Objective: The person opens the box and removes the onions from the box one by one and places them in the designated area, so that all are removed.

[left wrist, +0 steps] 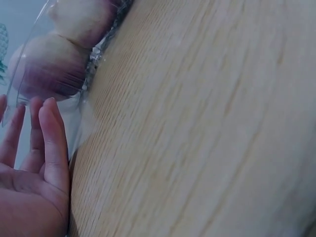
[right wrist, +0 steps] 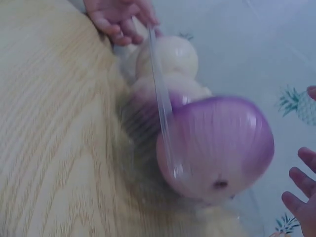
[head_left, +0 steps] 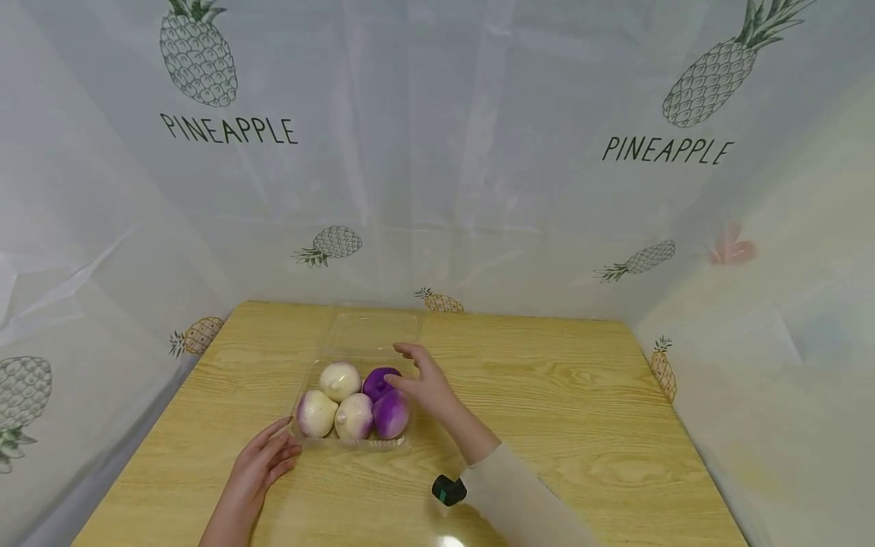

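Right hand: we're seeing the right hand (head_left: 427,389) hovering over the container's right side, fingers spread, thumb overlapping the dark purple onion (head_left: 377,388); whether it's actually touching, we're not able to tell.

Left hand: down at the near left corner, we're watching the left hand (head_left: 257,459) resting its loosely extended fingers against the clear container (head_left: 342,444), with no onion in its grasp.

Onions: we're counting five, all sitting inside the container; the pale onion (head_left: 339,381) and the dark purple one are lying at the back, while in front we're picking out the left onion (head_left: 317,415), the middle onion (head_left: 354,416) and the bright purple onion (head_left: 392,415), packed close together.

Lid: behind them, we're finding the clear lid (head_left: 374,327) lying folded back, not covering anything.

Progress: we're judging the onions' placing as done or very nearly so, since we're spotting none outside; the lid is remaining unclosed, and whether closing is wanted, we're only guessing.

Table: beneath it all, the wood-grained table (head_left: 540,372) is carrying the container left of centre.

Backdrop: farthest out, we're facing a pineapple-print sheet (head_left: 437,167) hanging around the table.
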The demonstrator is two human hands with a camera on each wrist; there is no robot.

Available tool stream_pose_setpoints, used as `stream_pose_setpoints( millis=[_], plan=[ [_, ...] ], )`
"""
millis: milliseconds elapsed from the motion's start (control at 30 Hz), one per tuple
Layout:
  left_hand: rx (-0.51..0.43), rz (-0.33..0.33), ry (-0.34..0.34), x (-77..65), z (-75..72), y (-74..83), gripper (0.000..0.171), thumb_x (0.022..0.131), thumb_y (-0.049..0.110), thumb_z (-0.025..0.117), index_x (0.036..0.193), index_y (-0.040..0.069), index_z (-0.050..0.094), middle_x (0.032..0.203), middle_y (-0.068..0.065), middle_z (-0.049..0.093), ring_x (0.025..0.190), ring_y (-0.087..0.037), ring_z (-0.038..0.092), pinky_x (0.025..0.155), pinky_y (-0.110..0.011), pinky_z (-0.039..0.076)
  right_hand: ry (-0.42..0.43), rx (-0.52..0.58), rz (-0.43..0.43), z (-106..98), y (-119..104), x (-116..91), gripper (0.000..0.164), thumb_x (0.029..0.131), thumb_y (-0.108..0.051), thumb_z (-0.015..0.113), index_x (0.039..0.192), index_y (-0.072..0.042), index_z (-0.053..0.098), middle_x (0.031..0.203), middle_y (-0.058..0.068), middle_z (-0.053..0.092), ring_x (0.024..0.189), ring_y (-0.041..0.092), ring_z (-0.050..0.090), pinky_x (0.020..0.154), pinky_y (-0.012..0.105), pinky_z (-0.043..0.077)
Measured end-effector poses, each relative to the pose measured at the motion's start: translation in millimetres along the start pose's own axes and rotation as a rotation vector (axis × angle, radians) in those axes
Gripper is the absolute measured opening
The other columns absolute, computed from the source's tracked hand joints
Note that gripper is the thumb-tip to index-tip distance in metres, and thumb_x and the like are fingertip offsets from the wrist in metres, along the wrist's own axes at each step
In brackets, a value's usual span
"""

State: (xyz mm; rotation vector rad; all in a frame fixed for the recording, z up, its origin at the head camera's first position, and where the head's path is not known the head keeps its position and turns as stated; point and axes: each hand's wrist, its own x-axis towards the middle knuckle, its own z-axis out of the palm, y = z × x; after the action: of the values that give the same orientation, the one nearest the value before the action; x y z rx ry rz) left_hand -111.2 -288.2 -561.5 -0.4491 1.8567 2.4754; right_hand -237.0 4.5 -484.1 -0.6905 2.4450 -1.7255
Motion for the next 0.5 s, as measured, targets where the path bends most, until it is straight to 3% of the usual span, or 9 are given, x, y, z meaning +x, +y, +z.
stream_pose_setpoints(
  millis=[200, 500],
  plan=[
    [0.063, 0.001, 0.025, -1.0, 2.5, -0.4, 0.023, 0.1, 0.018, 0.058, 0.108, 0.036, 0.07, 0.089, 0.002, 0.069, 0.084, -0.013, 0.067, 0.069, -0.026, 0.056, -0.06, -0.042, -0.058, 7, -8, -3, 0.058, 0.086, -0.017, 0.076, 0.137, -0.004, 0.052, 0.134, 0.011, 0.052, 0.124, 0.031, 0.046, 0.102, 0.054, 0.04],
    [0.096, -0.014, 0.054, 0.2, 4.5, -0.7, 0.021, 0.099, 0.02, 0.06, 0.108, 0.037, 0.069, 0.091, 0.002, 0.07, 0.084, -0.012, 0.067, 0.07, -0.026, 0.056, -0.226, -0.238, -0.076, 9, -14, -2, 0.056, 0.078, -0.022, 0.084, 0.125, -0.003, 0.062, 0.123, 0.012, 0.059, 0.116, 0.027, 0.052, 0.099, 0.037, 0.043]
  ],
)
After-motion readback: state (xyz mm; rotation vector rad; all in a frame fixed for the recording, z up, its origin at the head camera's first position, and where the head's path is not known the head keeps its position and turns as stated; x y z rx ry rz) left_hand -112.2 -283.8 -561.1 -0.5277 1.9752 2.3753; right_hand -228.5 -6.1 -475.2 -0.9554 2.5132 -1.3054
